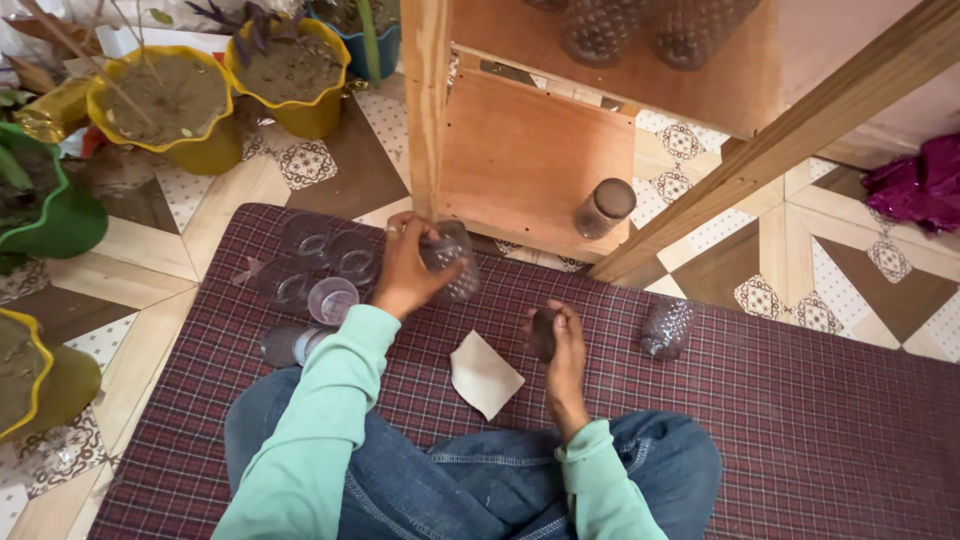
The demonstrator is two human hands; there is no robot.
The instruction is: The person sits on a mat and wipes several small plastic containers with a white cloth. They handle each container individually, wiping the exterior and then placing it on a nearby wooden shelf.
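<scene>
The left hand point(405, 272) grips a clear jar point(450, 260) over the checked mat point(780, 400). The right hand point(562, 345) is closed around a dark lid point(543, 333) (a paper square point(484, 374) lies between them).

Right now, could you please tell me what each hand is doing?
Left hand: closed around a clear plastic jar, lifted above the mat.
Right hand: closed on a dark lid.

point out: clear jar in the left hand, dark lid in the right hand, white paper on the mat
clear jar point(450, 262): head view, on its dimpled side wall beside the left hand's fingers.
dark lid point(543, 333): head view, on its face left of the right hand's fingers.
white paper point(484, 375): head view, at its middle.
</scene>
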